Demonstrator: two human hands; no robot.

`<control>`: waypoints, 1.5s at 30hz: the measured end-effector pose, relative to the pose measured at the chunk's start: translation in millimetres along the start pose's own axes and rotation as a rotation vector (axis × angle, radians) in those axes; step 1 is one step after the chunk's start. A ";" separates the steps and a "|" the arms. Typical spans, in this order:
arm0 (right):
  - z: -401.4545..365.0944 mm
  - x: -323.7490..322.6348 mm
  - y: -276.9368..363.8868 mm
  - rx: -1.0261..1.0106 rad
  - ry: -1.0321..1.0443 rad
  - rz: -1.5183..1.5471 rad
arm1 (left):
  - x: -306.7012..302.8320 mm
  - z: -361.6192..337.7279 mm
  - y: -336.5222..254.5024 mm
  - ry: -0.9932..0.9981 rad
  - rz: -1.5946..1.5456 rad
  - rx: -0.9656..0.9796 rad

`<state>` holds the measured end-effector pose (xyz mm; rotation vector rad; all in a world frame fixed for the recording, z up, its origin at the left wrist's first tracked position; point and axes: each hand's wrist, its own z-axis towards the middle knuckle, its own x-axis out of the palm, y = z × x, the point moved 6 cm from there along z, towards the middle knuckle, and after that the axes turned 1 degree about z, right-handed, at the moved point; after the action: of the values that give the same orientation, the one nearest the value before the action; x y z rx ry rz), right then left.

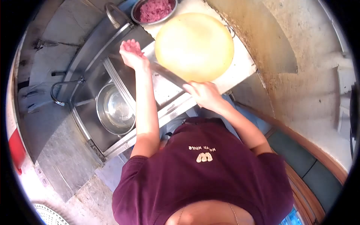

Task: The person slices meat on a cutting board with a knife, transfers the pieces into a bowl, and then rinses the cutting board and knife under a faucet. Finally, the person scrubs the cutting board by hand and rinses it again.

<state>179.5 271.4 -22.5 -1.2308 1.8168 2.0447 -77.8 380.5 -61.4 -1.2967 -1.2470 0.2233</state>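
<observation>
You hold a clutch of raw meat [133, 47] in your upturned left hand [130, 60], above the sink [85, 113] edge, its fingers drawn together and curled into a cup, likely so no pieces slip off. Your right hand [206, 95] closes its fingers round the knife [170, 76] at the handle end (the handle itself is hidden by your grip), the blade slanting across toward your left wrist. Whether the steel touches the round cutting board [195, 47] beside it, you cannot tell from here. The board lies flat on the pale worktop [244, 62] in front of you, probably set there for easy reach from both sides. Just beyond its far left edge, a metal bowl [148, 23] holds more meat, seemingly gathered close to the board. At your left, a wide round bowl [103, 124] sits in one sink compartment.
</observation>
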 end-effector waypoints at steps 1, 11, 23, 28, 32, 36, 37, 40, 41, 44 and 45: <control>-4.4 -13.4 -9.0 0.029 -0.057 -0.012 | 20.6 10.1 -4.6 0.049 0.029 0.026; -29.5 -83.8 -79.0 0.501 -0.321 -0.130 | 169.3 107.2 88.5 0.808 1.368 1.129; 46.8 -105.0 -131.3 0.429 -0.275 -0.616 | -55.1 66.5 9.5 0.278 0.941 0.750; 69.1 -96.9 -120.3 0.456 -0.278 -0.685 | -205.4 76.0 133.6 0.408 1.428 0.156; 73.6 -87.5 -127.2 0.365 -0.390 -0.782 | -256.1 85.4 215.5 0.547 1.630 0.052; 74.5 -76.6 -128.7 0.313 -0.445 -0.803 | -278.6 95.8 247.5 0.404 1.729 0.204; 75.9 -73.7 -130.1 0.304 -0.450 -0.795 | -279.7 95.0 252.6 0.450 1.696 0.201; 75.5 -66.4 -136.4 0.350 -0.438 -0.747 | -273.2 89.2 249.7 0.574 1.610 0.162; 74.3 -64.9 -135.5 0.355 -0.422 -0.767 | -273.3 80.4 252.3 0.580 1.572 0.137; 78.2 -60.8 -139.7 0.273 -0.417 -0.831 | -263.5 54.2 263.9 0.672 1.512 0.042; 77.4 -59.0 -139.8 0.263 -0.416 -0.820 | -263.5 45.5 274.0 0.748 1.602 -0.042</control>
<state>264.3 399.4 -96.4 -1.1029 1.0789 1.4031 -82.7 310.1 -437.7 -1.8936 0.6106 0.7266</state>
